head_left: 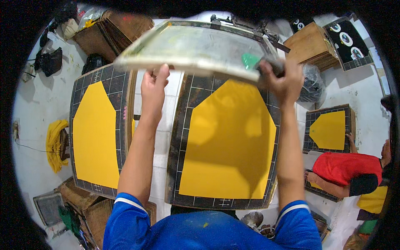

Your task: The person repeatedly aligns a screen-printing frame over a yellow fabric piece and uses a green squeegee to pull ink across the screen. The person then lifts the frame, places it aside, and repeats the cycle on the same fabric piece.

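Note:
A screen printing frame (200, 41) with pale mesh is lifted and tilted over the far end of the middle board (176, 166). My left hand (153, 91) is closed on its near rail, thumb on top. At the near right corner my right hand (288, 83) is closed round a dark block that looks like a squeegee (273, 66), blurred; whether it also grips the frame I cannot tell. Green ink (251, 61) lies on the mesh beside it. Below, a yellow fabric panel (229, 158) with a pointed far end lies flat on the gridded black board, in shadow.
Another yellow panel (95, 141) lies on a board to the left. At the right a person in red (346, 166) bends beside a smaller board with a yellow panel (329, 130). Stacked boards (308, 46) stand at the far right, yellow cloth (56, 146) hangs at far left.

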The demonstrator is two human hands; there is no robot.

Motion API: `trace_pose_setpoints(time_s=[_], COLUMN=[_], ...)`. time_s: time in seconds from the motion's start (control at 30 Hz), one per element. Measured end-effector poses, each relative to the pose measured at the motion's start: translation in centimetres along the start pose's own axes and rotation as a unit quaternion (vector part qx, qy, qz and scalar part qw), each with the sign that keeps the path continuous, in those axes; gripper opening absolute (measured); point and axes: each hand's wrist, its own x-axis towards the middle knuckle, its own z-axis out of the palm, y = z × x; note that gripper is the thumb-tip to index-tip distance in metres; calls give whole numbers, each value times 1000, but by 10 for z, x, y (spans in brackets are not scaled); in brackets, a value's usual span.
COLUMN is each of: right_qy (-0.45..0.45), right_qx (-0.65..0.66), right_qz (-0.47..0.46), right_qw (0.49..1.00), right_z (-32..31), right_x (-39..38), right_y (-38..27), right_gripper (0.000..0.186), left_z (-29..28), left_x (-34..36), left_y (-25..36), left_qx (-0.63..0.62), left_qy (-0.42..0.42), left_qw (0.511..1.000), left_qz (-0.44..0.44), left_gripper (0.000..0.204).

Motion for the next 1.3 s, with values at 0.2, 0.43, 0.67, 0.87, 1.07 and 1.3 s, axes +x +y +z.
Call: trace_pose_setpoints(time_s=[0.2, 0.43, 0.67, 0.87, 1.07, 1.3], right_qy=[-405, -442, -354, -473, -330, -383], right_qx=[12, 62, 36, 74, 50, 19], right_qz=[30, 42, -12, 16, 20, 17], right_qw=[914, 894, 934, 878, 942, 923], right_z=[64, 68, 159, 200, 109, 146], right_x=[-87, -135, -72, -39, -126, -86], right_y=[11, 12, 63, 96, 22, 52], right_gripper=[33, 28, 32, 40, 26, 34], left_z=[-24, -30, -1, 1, 2, 0], left_x=[-2, -10, -26, -28, -31, -30], left_y=[-107, -168, -174, -177, -180, -181], left_qx=[33, 171, 160, 117, 78, 120], left_qy=[62, 65, 104, 80, 91, 93], left_qw=[934, 924, 931, 954, 966, 962], left_qz=[-351, -334, -311, -263, -228, -229], left_gripper=[36, 70, 80, 71, 59, 55])
